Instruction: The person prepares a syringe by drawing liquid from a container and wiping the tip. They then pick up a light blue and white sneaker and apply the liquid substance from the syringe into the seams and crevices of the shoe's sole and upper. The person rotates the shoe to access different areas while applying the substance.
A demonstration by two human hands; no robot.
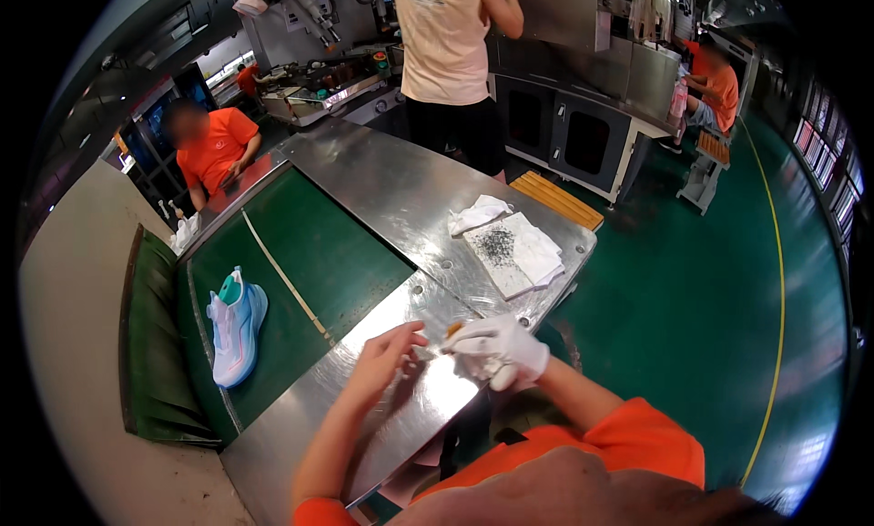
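Note:
My bare left hand [387, 358] hovers over the near steel edge of the bench, its fingers loosely bent and apart, with nothing visible in them. Just to its right, my right hand [499, 348] wears a white glove and is closed. A small orange-brown piece [453, 329] pokes out at its fingertips; the glove hides the rest, so its kind cannot be made out. Beyond my right hand, white cloths [519, 251] lie on the steel, one speckled black. Farther left, a pale blue and lilac sneaker [238, 330] sits on the green belt, apart from both hands.
Steel plates [364, 166] frame the green conveyor belt [319, 226], and a dark green flap [155, 344] hangs at its left end. Orange slats [557, 200] lie behind the bench corner. One person [446, 44] stands beyond the bench; another [217, 148] is at far left.

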